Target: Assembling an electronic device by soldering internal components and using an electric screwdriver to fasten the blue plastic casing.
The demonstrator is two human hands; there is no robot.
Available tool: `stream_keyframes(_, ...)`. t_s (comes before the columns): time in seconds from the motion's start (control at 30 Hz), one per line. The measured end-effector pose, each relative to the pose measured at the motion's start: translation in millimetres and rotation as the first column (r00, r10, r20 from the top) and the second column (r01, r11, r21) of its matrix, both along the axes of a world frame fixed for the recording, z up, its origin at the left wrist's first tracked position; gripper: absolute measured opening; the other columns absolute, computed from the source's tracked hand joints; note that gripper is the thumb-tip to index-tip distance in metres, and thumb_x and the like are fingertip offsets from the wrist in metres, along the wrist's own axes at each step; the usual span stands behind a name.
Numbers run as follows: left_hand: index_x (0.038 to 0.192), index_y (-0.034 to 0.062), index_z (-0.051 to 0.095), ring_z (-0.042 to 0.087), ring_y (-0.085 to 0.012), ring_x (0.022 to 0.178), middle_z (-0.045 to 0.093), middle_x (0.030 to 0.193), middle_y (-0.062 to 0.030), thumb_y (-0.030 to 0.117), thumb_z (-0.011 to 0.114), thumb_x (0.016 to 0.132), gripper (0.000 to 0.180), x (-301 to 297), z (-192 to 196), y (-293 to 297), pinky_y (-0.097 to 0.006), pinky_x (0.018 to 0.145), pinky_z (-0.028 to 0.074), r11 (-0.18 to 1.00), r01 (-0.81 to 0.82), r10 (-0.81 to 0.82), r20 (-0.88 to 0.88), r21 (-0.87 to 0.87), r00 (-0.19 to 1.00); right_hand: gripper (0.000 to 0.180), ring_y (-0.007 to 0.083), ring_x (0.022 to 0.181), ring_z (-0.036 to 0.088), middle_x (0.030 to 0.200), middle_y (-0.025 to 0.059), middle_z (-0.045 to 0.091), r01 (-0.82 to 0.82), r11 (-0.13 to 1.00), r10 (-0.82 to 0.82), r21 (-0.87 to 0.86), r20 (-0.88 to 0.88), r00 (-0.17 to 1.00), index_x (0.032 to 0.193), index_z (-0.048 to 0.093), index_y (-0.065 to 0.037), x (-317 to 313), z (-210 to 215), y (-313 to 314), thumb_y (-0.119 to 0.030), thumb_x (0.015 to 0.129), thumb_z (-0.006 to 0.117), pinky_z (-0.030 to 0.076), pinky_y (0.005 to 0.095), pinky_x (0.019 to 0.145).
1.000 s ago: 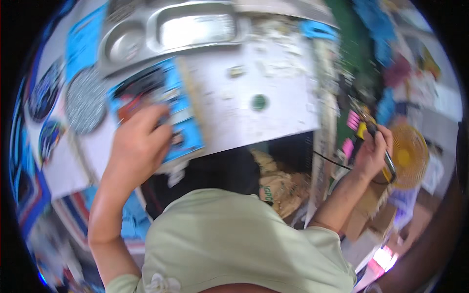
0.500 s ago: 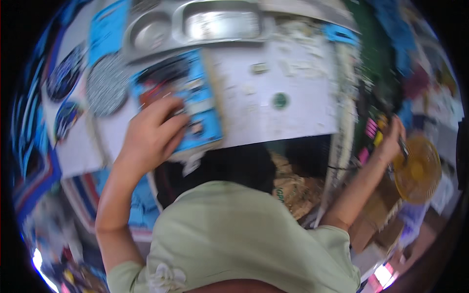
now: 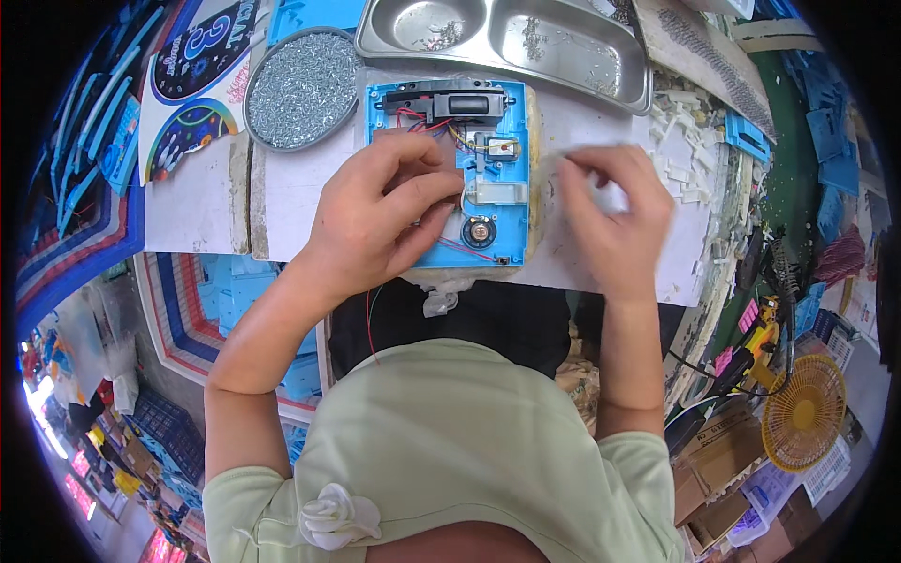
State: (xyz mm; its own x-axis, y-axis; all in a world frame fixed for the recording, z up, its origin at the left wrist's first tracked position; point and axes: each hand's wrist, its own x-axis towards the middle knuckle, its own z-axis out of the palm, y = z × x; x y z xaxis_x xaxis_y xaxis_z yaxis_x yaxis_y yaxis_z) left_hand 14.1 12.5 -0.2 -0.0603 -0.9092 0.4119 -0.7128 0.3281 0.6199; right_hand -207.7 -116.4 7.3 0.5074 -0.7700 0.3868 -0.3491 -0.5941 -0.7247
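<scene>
The open blue plastic toy casing [image 3: 488, 178] lay face down on the white worktop [image 3: 300, 202], its inside showing: a black component block [image 3: 455, 101] at its 12 o'clock end, red and black wires [image 3: 427, 122] running down from it, a small pale circuit board [image 3: 497, 146] near the middle, and a round speaker [image 3: 481, 230] toward its 6 o'clock end.

The left hand [image 3: 380, 220] rested on the casing from 9 o'clock, loosely curled, thumb and fingertips pressing the shell beside the speaker; whether it pinched anything small could not be told.

The right hand [image 3: 615, 220] hovered over the bare worktop at 3 o'clock of the casing, fingers drawn together as if nipping something tiny, but motion blur hid what, if anything, lay between them.

At 11 o'clock of the casing sat a round grey dish heaped with small silver screws [image 3: 302, 87], and at 12 o'clock a two-compartment stainless steel tray [image 3: 507, 42] held a thin scatter of them. White plastic scraps [image 3: 690, 159] littered the worktop toward 2 o'clock.

By my judgement, the work stood midway: the parts appeared seated and wired inside the shell, while no back cover was on, so fastening and closing seemed left to do.
</scene>
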Motion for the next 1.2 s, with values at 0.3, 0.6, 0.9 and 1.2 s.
stream_keyframes(0.3,0.101,0.0094,0.075,0.060,-0.0230,0.087,0.060,0.106,-0.0065,0.007,0.079,0.074,0.027,-4,3,-20,-0.038,0.080,0.045,0.995,-0.067,0.078,0.171,-0.070,0.982,0.022,0.0321,0.073,0.064,0.070,0.0114,0.066,-0.149,0.973,0.032,-0.176,-0.539,0.842,0.070,0.067,-0.005,46,22,-9,-0.024,0.078,0.075,0.053,0.0454,0.064)
stream_keyframes(0.6,0.101,0.0114,0.077,0.058,-0.0235,0.099,0.061,0.107,-0.0040,0.015,0.078,0.074,0.027,-7,1,-32,-0.044,0.092,0.037,0.992,-0.083,0.106,0.271,-0.096,0.957,0.016,0.0366,0.071,0.069,0.070,0.0184,0.068,-0.029,0.955,0.162,0.294,-0.438,0.884,0.071,0.070,-0.002,42,25,-21,-0.017,0.076,0.070,0.054,0.0460,0.065)
stream_keyframes(0.9,0.090,0.0114,0.075,0.057,-0.0239,0.105,0.062,0.110,-0.0040,0.017,0.077,0.071,0.020,-7,5,-38,-0.045,0.097,0.034,0.994,-0.074,0.093,0.283,-0.077,0.954,0.005,0.0360,0.076,0.070,0.076,0.0139,0.070,-0.474,0.866,0.194,-0.157,-0.768,0.610,0.072,0.070,-0.003,66,35,-5,-0.008,0.073,0.070,0.056,0.0455,0.066)
stream_keyframes(1.2,0.101,0.0098,0.077,0.057,-0.0273,0.100,0.060,0.107,-0.0084,0.014,0.077,0.074,0.027,-10,6,-42,-0.045,0.094,0.037,0.998,-0.042,0.051,0.262,-0.040,0.964,0.019,0.0152,0.062,0.068,0.071,0.0107,0.074,-0.009,0.723,0.355,0.691,-0.361,0.862,0.082,0.077,0.002,36,29,-56,-0.017,0.081,0.080,0.055,0.0317,0.061)
